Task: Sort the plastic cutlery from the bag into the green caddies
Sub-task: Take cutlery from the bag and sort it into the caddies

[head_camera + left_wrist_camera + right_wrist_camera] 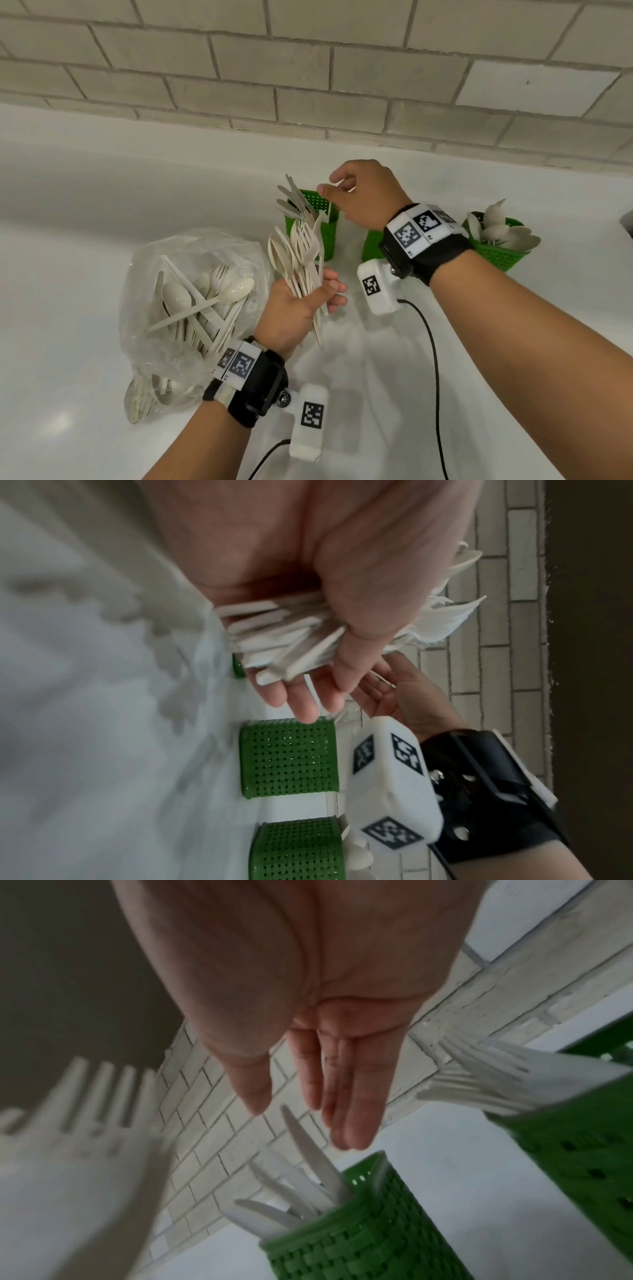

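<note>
The step in hand looks like the drop of a knife into its caddy: the right hand [363, 195] hangs over the knife caddy [317, 226], and in the right wrist view its fingers [346, 1096] are straight and loosely together, holding nothing, with the tips of the knives [308, 1153] standing just below them. So the right grip is spread and empty, and the knives lie directly under it, close but apart. The left hand [301, 308] is wrapped round a mixed bundle [301, 257] of forks and spoons, thumb over the handles as the left wrist view shows, with the heads fanned toward 12 o'clock and the handle ends poking out toward 6 o'clock past the palm. From the left grip, the knife caddy sits at about 12 o'clock, a second caddy [371, 245] half hidden behind the right wrist at about 2 o'clock, and the spoon caddy [496, 250] out at 3 o'clock, well apart. The bag [195, 308] lies on the worktop [85, 222] at 9 o'clock from the left hand, holding more cutlery. My judgement is that the sort is partway along. The next move calls for the right hand to come back toward 7 o'clock, pinch one piece out of the bundle by its head without dragging its neighbours loose, and carry it to the matching caddy.
</note>
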`<act>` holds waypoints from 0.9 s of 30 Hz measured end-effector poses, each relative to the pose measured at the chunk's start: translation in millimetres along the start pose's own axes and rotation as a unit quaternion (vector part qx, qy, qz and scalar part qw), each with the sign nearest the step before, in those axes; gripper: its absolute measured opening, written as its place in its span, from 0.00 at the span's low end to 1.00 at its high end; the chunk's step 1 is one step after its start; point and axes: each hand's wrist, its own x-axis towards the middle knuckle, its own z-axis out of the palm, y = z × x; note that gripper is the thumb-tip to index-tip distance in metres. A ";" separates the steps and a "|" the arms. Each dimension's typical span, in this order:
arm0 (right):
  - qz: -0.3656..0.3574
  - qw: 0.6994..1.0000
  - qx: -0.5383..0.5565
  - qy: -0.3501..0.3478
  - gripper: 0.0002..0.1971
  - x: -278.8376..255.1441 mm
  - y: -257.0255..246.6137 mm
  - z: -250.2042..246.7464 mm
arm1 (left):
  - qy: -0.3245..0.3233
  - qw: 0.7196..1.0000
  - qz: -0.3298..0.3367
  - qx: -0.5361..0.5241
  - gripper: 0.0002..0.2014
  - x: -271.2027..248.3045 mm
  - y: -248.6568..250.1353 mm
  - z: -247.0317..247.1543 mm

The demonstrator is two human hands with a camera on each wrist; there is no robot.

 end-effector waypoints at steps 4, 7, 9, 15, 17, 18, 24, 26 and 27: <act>-0.018 0.995 0.094 0.032 0.12 -40.8 -1.1 -23.0 | -0.026 0.999 -0.005 0.021 0.04 -0.4 1.6 7.5; -0.002 0.987 0.156 -0.048 0.16 -77.4 7.9 -30.7 | -0.054 0.998 -0.007 0.036 0.04 -2.8 3.0 17.7; 0.014 0.985 0.165 -0.042 0.23 -94.5 21.2 -30.7 | -0.072 0.996 -0.017 0.049 0.06 -5.0 1.0 24.7; 0.056 0.972 0.229 0.003 0.11 -131.1 45.3 -21.6 | -0.107 0.992 -0.018 0.069 0.07 -12.2 -4.8 50.2; 0.057 0.969 0.238 0.037 0.07 -138.6 53.5 -21.2 | -0.117 0.991 -0.021 0.068 0.11 -14.7 -5.3 55.9; 0.059 0.968 0.238 0.051 0.06 -141.3 56.5 -22.5 | -0.119 0.991 -0.023 0.066 0.13 -15.5 -5.5 57.7; 0.084 0.946 0.305 0.074 0.07 -148.7 66.1 -27.3 | -0.118 0.991 -0.041 0.045 0.16 -19.7 -4.5 67.0; 0.089 0.939 0.323 0.076 0.07 -148.8 68.1 -27.3 | -0.122 0.990 -0.048 0.042 0.17 -20.7 -2.3 67.7; 0.093 0.935 0.333 0.077 0.07 -148.9 68.7 -27.2 | -0.125 0.990 -0.049 0.043 0.17 -21.1 -1.6 67.4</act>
